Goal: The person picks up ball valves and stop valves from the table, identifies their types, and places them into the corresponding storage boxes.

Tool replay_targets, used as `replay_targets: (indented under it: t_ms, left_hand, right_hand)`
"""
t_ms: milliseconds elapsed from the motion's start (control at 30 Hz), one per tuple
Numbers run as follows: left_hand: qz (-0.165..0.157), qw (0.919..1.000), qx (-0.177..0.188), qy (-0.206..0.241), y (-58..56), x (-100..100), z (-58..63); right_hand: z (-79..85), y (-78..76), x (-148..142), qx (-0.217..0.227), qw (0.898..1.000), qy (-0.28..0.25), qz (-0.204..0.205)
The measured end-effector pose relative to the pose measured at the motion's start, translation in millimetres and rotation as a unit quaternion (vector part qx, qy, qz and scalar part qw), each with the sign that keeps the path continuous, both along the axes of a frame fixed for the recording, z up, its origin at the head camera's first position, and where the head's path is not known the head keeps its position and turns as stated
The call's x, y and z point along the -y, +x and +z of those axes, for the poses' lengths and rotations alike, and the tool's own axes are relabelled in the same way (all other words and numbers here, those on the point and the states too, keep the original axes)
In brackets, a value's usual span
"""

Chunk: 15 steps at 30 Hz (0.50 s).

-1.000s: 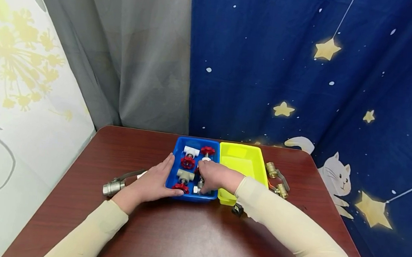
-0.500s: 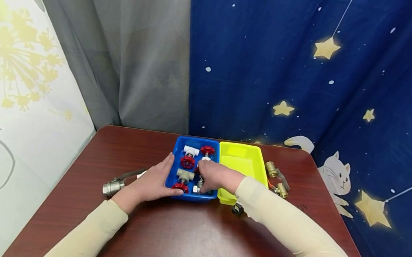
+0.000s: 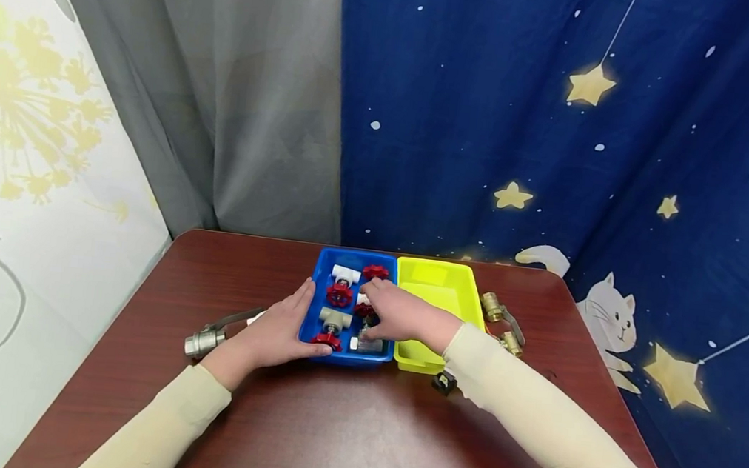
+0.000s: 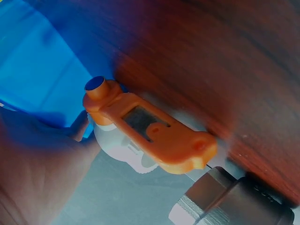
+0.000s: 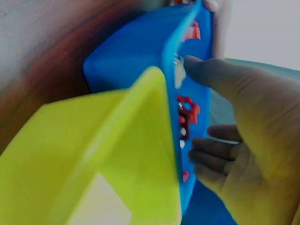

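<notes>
A blue bin (image 3: 348, 361) holds several valves with red handwheels. Among them are a white valve (image 3: 346, 274) at the back left, a beige valve (image 3: 336, 318) at the front left and a metal valve (image 3: 370, 346) at the front right. My left hand (image 3: 276, 327) rests against the bin's left side, fingers straight and thumb along the front rim. Above the bin's right half is my right hand (image 3: 407, 315), thumb and fingers apart with nothing between them in the right wrist view. It partly hides the valves beneath.
Against the blue bin's right side stands a yellow bin (image 3: 478, 314). Two brass valves (image 3: 492, 307) lie to its right. Left of the blue bin is a steel ball valve (image 3: 205, 341); a white valve with an orange handle (image 4: 164, 140) lies near my left hand.
My right hand has let go of the metal valve at the front right and risen slightly, its fingers spreading. More of that valve shows. The left hand stays in place.
</notes>
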State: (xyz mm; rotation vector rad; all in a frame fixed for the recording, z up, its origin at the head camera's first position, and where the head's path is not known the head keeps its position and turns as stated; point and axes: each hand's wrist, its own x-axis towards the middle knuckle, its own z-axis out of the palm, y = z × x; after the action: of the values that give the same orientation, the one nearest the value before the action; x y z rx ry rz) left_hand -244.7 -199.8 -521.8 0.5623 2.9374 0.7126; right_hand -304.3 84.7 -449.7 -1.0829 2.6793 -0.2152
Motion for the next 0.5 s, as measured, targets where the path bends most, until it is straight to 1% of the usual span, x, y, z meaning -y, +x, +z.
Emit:
replay_targets:
  t_ms: [133, 300, 400, 500]
  left_hand:
    - [0.000, 1.0000, 0.002, 0.001, -0.1, -0.5, 0.3]
    - [0.003, 1.0000, 0.002, -0.001, 0.5, -1.2, 1.1]
    - [0.006, 1.0000, 0.001, -0.002, 0.5, -1.4, 0.5]
    - [0.008, 1.0000, 0.003, -0.003, 0.0, -1.6, -1.3]
  right_hand:
    - [13.3, 0.2, -22.9, -0.003, 0.998, -0.065, -0.025]
    - [26.4, -2.3, -58.3, -0.037, 0.991, -0.118, -0.057]
    - [36.0, -3.7, -80.8, -0.055, 0.985, -0.143, -0.085]
    - [45.8, -4.4, -102.9, -0.068, 0.974, -0.175, -0.125]
